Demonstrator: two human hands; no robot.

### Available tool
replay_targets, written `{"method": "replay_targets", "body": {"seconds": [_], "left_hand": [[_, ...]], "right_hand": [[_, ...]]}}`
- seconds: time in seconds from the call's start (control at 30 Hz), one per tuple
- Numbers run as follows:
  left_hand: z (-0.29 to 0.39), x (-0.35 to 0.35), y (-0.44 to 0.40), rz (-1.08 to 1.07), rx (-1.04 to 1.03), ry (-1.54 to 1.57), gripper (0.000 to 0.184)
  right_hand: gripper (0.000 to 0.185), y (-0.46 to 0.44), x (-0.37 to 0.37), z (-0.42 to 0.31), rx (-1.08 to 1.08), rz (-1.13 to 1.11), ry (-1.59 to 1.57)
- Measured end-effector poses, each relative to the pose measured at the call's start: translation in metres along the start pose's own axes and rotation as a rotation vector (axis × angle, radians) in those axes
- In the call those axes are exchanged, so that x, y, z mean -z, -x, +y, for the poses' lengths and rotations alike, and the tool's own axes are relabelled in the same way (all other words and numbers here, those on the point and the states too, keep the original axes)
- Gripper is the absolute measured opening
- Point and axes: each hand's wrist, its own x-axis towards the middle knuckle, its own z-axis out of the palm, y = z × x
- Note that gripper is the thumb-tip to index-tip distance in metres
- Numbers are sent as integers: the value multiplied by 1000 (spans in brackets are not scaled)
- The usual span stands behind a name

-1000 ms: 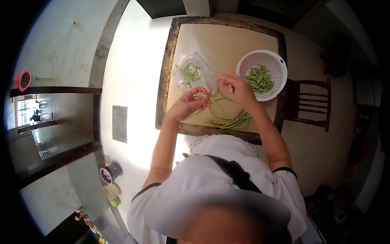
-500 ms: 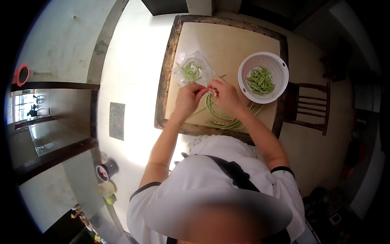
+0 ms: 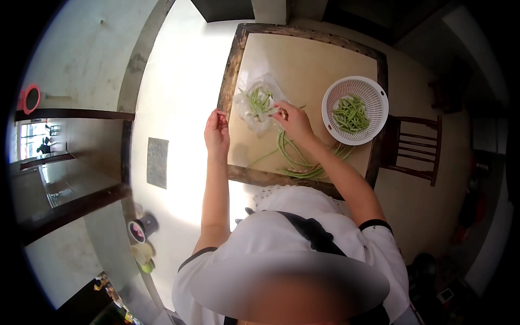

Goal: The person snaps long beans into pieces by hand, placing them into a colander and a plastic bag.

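My left hand (image 3: 217,133) is raised beyond the table's left edge, thumb and fingertips pinched together. Whatever it pinches is too small to make out. Over the table, my right hand (image 3: 295,122) has its fingers curled together beside a clear plastic bag (image 3: 254,120); something small and pale shows in its grip, too unclear to name. Green bean pieces (image 3: 260,100) lie in the bag. Long green beans (image 3: 287,153) are spread below my right hand, toward the near edge. To the right, a white colander (image 3: 329,108) holds a heap of short-cut green beans (image 3: 351,115).
The table (image 3: 309,54) has a dark, worn wooden rim. A wooden chair (image 3: 417,149) stands against its right side. On the floor to the left are a grey mat (image 3: 157,162) and a dark bucket (image 3: 143,227) near the wall.
My hands, which were together over the beans, have come apart. The left has swung left past the table edge; the right stays close to the bag, fingers still curled.
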Motion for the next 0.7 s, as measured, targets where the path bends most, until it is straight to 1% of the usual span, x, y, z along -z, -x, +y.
{"method": "replay_targets", "body": {"seconds": [0.03, 0.07, 0.13, 0.2, 0.27, 0.33, 0.37, 0.4, 0.43, 0.47, 0.53, 0.67, 0.7], "left_hand": [[4, -1, 3, 49, -19, -25, 12], [3, -1, 5, 47, -22, -27, 12], [-4, -3, 12, 17, -10, -125, 13], [-14, -6, 20, -15, 6, -210, 11], [-25, -10, 28, 20, 67, -222, 9], [-36, -15, 35, -15, 107, -219, 8], [-42, -18, 37, -48, 168, -256, 8], [-47, -21, 39, -81, 229, -292, 7], [-54, -23, 41, -102, 240, -297, 8], [-57, -27, 42, -108, 246, -299, 8], [-62, -36, 45, -126, 216, -335, 10], [-69, -40, 50, -177, 218, -391, 9], [-71, -40, 52, -218, 223, -429, 11]], "right_hand": [[11, -9, -1, 0, -37, -29, 43], [11, -19, -2, 4, -34, -27, 40], [15, -34, -7, 11, 44, -29, 131], [15, -38, -7, 15, 65, -8, 133], [16, -35, -5, 18, 77, 11, 141], [18, -30, -2, 21, -51, -26, -77], [18, -26, -1, 23, -56, -21, -74], [19, -22, 1, 24, -154, -124, -164], [19, -18, 4, 23, -251, -226, -255], [19, -13, 6, 22, -254, -218, -254], [17, -5, 13, 13, -412, -197, -704], [19, 6, 22, 14, -420, -216, -773], [18, 9, 23, 14, -425, -295, -715]]}}
